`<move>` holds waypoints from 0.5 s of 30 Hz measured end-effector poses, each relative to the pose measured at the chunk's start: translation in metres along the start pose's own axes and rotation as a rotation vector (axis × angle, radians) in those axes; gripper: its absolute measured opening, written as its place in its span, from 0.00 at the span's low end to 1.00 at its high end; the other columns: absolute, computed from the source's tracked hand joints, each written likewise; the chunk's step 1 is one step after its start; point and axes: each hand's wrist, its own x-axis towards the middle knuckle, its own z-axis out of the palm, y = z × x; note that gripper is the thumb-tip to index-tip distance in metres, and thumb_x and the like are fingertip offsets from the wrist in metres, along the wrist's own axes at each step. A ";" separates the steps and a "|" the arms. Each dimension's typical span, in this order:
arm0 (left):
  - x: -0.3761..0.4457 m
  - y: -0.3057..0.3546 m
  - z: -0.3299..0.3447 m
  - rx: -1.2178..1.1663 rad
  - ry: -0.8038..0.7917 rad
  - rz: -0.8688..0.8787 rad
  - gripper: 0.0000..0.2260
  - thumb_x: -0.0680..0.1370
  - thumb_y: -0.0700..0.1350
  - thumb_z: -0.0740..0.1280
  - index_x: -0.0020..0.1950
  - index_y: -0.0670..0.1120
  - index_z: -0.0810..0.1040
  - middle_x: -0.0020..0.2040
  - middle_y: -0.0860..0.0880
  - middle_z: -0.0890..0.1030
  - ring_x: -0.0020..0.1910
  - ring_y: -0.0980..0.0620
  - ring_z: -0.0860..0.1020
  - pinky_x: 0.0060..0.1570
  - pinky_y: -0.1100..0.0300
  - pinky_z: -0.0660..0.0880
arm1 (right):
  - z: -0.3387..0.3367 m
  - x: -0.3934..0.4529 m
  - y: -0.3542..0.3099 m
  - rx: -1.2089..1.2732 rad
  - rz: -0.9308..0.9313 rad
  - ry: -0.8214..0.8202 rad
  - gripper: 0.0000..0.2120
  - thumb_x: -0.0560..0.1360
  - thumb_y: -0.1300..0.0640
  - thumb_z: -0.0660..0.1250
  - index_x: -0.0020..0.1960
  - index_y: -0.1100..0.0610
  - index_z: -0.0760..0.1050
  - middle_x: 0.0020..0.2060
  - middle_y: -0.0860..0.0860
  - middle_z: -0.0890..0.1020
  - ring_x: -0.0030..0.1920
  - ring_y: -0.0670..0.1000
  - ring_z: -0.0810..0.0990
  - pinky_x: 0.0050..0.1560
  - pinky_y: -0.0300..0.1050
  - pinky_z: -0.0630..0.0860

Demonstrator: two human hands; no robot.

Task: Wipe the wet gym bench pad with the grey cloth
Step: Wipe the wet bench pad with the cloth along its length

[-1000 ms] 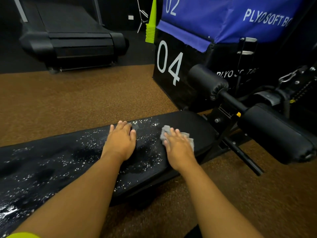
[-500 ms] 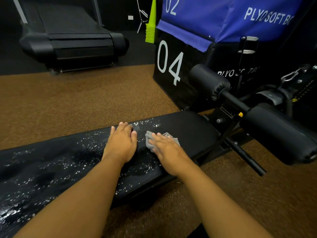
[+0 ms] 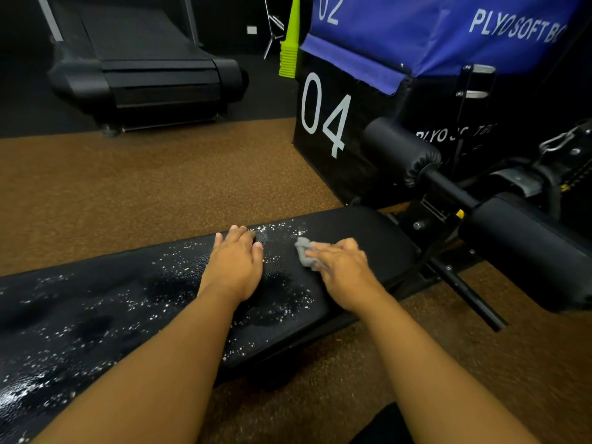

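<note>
Wiping in hand: our right hand presses the bunched grey cloth on the bench pad, fingers curled over it; left hand lies flat just beside, holding nothing; droplets remain leftward, so next strokes should likely go there.

We see brown speckled flooring, a black treadmill behind, stacked plyo boxes and lime cones.

Gym: treadmill, plyo boxes, bench pad
</note>
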 end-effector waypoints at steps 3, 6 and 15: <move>0.001 0.000 0.000 0.003 -0.002 -0.002 0.22 0.83 0.49 0.49 0.74 0.42 0.64 0.76 0.45 0.62 0.77 0.50 0.53 0.75 0.53 0.42 | 0.002 0.019 -0.008 -0.071 0.312 -0.010 0.15 0.81 0.50 0.55 0.66 0.43 0.70 0.63 0.43 0.68 0.60 0.54 0.66 0.60 0.46 0.66; 0.001 0.000 0.001 0.007 -0.002 -0.004 0.22 0.83 0.49 0.49 0.74 0.42 0.64 0.76 0.45 0.62 0.77 0.50 0.53 0.76 0.52 0.42 | 0.016 0.020 -0.030 0.018 0.226 0.000 0.16 0.80 0.47 0.57 0.66 0.41 0.70 0.66 0.47 0.66 0.60 0.54 0.66 0.61 0.45 0.65; 0.000 0.001 -0.002 0.010 -0.010 -0.003 0.22 0.83 0.49 0.48 0.74 0.42 0.63 0.76 0.46 0.61 0.77 0.51 0.52 0.76 0.53 0.42 | 0.023 0.057 -0.004 -0.065 0.431 -0.002 0.13 0.79 0.53 0.58 0.62 0.42 0.70 0.66 0.49 0.67 0.60 0.54 0.66 0.51 0.45 0.67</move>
